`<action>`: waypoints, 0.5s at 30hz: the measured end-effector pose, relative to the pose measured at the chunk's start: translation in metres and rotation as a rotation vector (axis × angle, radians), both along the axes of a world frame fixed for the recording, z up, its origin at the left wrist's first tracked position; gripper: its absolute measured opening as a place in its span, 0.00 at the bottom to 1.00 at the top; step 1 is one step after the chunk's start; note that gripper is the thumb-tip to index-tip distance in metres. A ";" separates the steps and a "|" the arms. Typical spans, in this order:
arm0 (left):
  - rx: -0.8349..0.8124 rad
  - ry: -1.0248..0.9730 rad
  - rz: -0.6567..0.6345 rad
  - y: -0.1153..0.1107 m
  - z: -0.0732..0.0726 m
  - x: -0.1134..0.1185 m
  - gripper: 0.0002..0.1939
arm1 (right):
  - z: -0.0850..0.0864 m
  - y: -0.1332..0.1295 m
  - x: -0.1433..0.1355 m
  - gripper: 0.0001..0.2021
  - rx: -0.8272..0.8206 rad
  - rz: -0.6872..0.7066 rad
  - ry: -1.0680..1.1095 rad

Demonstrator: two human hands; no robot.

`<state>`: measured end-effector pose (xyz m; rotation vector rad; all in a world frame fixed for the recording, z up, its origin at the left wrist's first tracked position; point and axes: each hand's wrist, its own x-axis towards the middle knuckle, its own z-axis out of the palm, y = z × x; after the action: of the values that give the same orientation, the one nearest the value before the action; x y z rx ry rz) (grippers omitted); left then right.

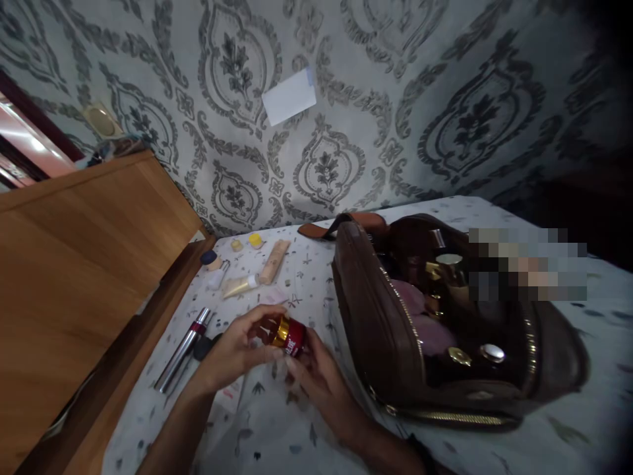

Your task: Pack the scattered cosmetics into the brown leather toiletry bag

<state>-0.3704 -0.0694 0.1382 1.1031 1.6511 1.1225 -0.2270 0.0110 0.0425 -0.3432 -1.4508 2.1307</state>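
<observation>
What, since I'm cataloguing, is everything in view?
jar: 1, red, gold, centre
bag: 1, brown, right
bag contents: several, mixed, inside
cloth: 1, white, underneath
wall: 1, grey, behind
card: 1, white, on wall
wooden panel: 1, brown, left
tubes: at least 2, beige, yellowish, beyond jar
pots: 2, yellowish, near wall
dark-capped container: 1, beige, left
cylinder: 1, silver, maroon, left
black items: count unclear, beside cylinder
flat item: 1, whitish, near cylinder
left hand, right hand: 1 each, holding jar

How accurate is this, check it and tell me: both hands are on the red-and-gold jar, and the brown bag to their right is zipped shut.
The brown bag is not zipped shut: the head view shows it wide open. The rest is right: left hand and right hand are both on the red-and-gold jar.
</observation>
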 end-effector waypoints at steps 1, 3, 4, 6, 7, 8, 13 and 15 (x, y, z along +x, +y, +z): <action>0.009 0.004 -0.005 0.001 -0.002 -0.001 0.30 | 0.002 0.000 0.000 0.26 -0.015 -0.009 0.012; 0.029 0.021 -0.026 0.002 -0.006 -0.003 0.30 | 0.005 0.001 0.001 0.26 -0.030 -0.024 0.018; 0.037 0.025 -0.041 0.002 -0.008 -0.004 0.29 | 0.005 0.001 0.001 0.26 -0.029 -0.027 0.011; 0.040 0.022 -0.073 0.002 -0.010 -0.007 0.29 | 0.006 0.002 0.002 0.25 -0.018 -0.020 -0.025; 0.034 0.016 -0.087 0.001 -0.010 -0.008 0.30 | 0.007 0.002 0.002 0.25 -0.013 -0.017 -0.044; 0.026 0.012 -0.100 0.000 -0.010 -0.009 0.30 | 0.007 0.002 0.002 0.24 -0.012 -0.018 -0.061; 0.003 -0.010 -0.116 -0.002 -0.010 -0.010 0.32 | 0.009 0.002 0.002 0.22 -0.048 -0.044 -0.098; 0.001 -0.025 -0.111 -0.001 -0.010 -0.010 0.32 | 0.009 0.003 0.001 0.22 -0.062 -0.042 -0.098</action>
<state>-0.3803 -0.0704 0.1285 1.1622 1.5514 1.0616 -0.2261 0.0136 0.0516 -0.5033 -1.4199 2.1550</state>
